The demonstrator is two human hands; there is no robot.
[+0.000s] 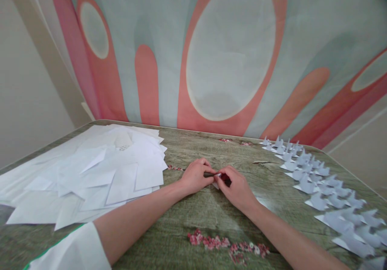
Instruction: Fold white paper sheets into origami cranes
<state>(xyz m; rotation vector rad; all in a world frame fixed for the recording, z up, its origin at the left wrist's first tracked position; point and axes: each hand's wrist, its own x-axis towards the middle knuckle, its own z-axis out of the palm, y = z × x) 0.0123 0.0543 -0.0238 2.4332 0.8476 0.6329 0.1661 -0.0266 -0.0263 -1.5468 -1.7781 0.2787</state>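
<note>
Near the middle of the table, my left hand [198,175] and my right hand [235,184] meet fingertip to fingertip. Between them they pinch a small folded white paper [216,184], mostly covered by the fingers. Only a white tip and a lower edge of it show, so its shape cannot be made out. Both hands are closed, thumbs and forefingers pressed together on the paper, just above the tabletop [193,217].
A wide pile of loose white paper sheets [121,177] spreads over the table's left side. Several rows of folded paper cranes [317,201] stand along the right side. A wall with red and grey-green patterns [169,60] rises behind the far edge. Pink flowers [211,241] are printed on the tabletop.
</note>
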